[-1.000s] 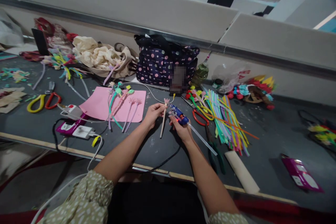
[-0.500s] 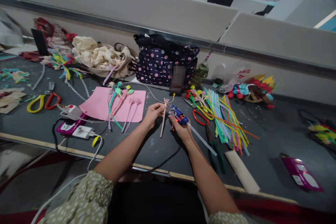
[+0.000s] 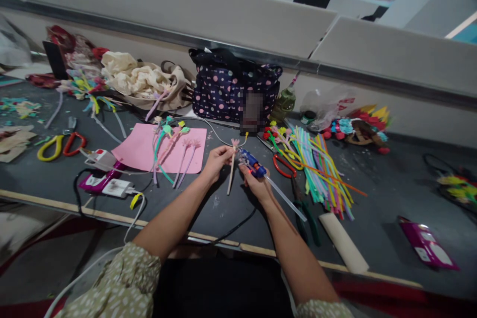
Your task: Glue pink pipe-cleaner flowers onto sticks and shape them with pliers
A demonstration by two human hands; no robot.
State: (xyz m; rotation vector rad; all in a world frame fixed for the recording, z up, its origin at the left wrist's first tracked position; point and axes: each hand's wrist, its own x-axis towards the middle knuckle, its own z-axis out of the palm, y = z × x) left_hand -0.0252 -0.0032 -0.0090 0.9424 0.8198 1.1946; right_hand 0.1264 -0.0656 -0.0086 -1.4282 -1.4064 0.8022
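Note:
My left hand point(image 3: 218, 161) is closed, pinching a pipe-cleaner flower point(image 3: 231, 171) near its pink head, the pale stem hanging down. My right hand point(image 3: 257, 181) wraps round a blue glue gun point(image 3: 255, 163), its nozzle pointing at the flower just below the head. A clear glue stick point(image 3: 286, 198) juts from the gun's back. Whether the nozzle touches the flower I cannot tell. Left of my hands, pink paper point(image 3: 137, 146) bears several finished-looking flowers point(image 3: 184, 159) with fuzzy stems.
Several coloured pipe cleaners point(image 3: 322, 169) lie to the right, beside red-handled scissors point(image 3: 284, 166) and green-handled pliers point(image 3: 311, 223). A dotted bag point(image 3: 227, 87) stands behind. Yellow-and-red-handled scissors point(image 3: 61, 145) and a power strip point(image 3: 102, 181) with cables sit left. A purple packet point(image 3: 427, 243) lies far right.
Almost nothing differs; both hands hold the flower and glue gun in nearly the same place, and the whole view has shifted very slightly.

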